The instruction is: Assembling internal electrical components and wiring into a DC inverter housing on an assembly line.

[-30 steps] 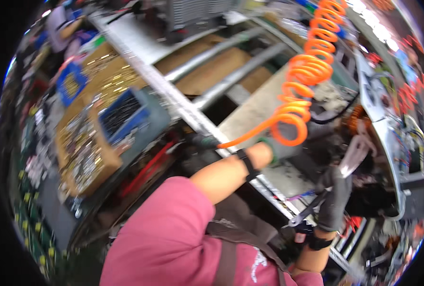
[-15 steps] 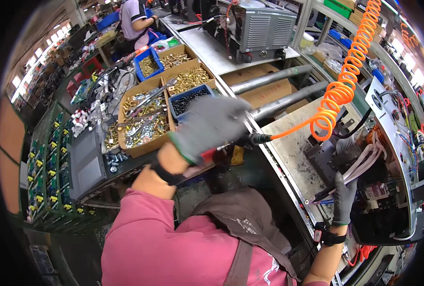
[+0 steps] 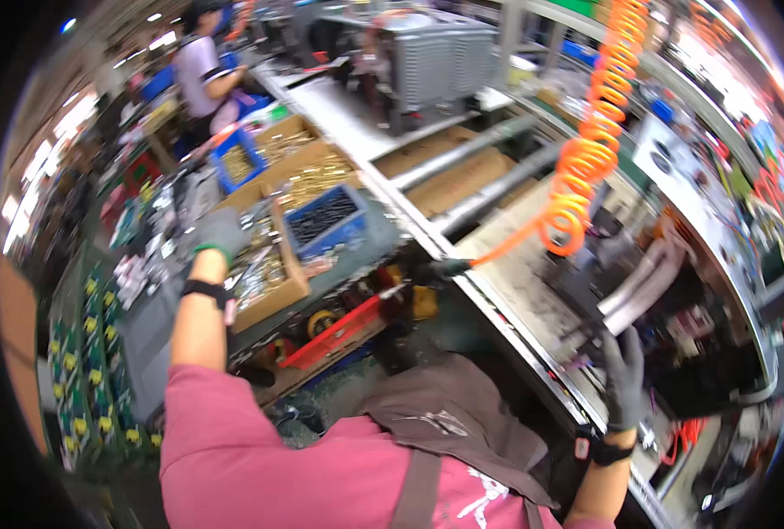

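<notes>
My left hand (image 3: 222, 231), in a grey glove, reaches over the cardboard box of mixed metal fasteners (image 3: 260, 273). Motion blur smears its fingers, so their grip cannot be made out. My right hand (image 3: 623, 379), also gloved in grey, is at the lower right with its fingers stretched upward and apart. Just above those fingertips hang thick whitish cables (image 3: 646, 286), which run into an opened machine housing with a pale panel (image 3: 705, 207). Whether the fingertips touch the cables is unclear. A blue bin of dark screws (image 3: 326, 220) sits right of my left hand.
An orange coiled hose (image 3: 586, 163) hangs over the workbench, ending in a dark fitting (image 3: 445, 269). Metal rollers (image 3: 497, 189) cross the conveyor beyond. A grey vented machine (image 3: 440, 70) stands at the back. Another person (image 3: 202, 70) works at the far left. A red tray (image 3: 332, 333) lies under the fastener bench.
My left hand has swung left from beside the hose fitting to the fastener box. My right hand's fingers have opened off the cables and sit slightly lower. The view has shifted.
</notes>
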`<action>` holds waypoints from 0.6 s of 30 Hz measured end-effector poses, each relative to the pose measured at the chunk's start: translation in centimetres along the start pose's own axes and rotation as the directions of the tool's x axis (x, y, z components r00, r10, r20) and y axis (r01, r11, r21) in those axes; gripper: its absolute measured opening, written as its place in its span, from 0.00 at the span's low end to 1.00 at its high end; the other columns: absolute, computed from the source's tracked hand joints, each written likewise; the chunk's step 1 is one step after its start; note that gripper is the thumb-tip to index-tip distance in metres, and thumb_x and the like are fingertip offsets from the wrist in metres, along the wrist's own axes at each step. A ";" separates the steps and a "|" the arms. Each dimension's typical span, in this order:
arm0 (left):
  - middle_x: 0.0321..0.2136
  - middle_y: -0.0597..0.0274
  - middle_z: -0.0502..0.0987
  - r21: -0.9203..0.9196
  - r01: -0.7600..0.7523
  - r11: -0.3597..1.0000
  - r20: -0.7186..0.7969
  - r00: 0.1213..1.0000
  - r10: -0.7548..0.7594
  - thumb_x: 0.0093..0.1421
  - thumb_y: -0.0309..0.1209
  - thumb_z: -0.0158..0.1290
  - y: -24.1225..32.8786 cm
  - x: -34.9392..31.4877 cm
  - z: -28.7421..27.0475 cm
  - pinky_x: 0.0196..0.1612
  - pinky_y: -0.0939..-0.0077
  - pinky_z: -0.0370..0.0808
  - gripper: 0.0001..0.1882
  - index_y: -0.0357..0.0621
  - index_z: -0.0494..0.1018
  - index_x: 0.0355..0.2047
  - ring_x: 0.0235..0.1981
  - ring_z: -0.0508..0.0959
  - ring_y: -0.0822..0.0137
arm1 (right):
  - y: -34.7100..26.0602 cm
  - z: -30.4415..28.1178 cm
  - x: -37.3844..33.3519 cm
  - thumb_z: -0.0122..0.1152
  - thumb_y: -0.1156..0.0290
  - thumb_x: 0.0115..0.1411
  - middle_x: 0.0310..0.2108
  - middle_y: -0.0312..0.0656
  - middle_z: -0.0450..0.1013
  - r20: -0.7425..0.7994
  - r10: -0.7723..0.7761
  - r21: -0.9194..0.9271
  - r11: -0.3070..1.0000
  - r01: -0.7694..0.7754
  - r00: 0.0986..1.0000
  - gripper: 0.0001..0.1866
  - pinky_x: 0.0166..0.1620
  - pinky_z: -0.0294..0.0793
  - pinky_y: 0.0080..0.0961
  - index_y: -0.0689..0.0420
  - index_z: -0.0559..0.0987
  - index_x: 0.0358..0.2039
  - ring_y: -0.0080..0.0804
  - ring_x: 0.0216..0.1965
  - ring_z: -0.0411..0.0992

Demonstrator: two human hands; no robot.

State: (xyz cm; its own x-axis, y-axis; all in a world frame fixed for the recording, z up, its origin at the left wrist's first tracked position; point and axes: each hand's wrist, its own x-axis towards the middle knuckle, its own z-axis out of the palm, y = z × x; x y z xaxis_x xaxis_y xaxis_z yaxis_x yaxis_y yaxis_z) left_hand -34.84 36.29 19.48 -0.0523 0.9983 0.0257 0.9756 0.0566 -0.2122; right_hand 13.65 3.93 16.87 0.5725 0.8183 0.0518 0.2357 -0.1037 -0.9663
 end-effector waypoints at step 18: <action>0.31 0.56 0.78 -0.909 -0.301 -0.289 -0.347 0.160 0.924 0.51 0.18 0.57 20.0 -18.5 -13.0 0.32 0.79 0.74 0.13 0.33 0.73 0.39 0.27 0.76 0.74 | 0.8 3.8 2.3 0.48 0.65 0.60 0.37 0.62 0.71 -0.070 -0.196 -0.386 0.910 0.154 0.978 0.21 0.43 0.68 0.51 0.54 0.63 0.53 0.61 0.39 0.70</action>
State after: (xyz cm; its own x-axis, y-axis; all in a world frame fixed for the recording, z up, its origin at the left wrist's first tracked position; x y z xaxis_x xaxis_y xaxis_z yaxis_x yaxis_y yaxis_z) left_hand -11.62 18.73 27.44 0.9672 0.2072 0.1470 -0.0726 -0.3293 0.9414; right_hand 12.13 7.89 15.29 0.5691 0.7809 0.2575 0.6056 -0.1863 -0.7736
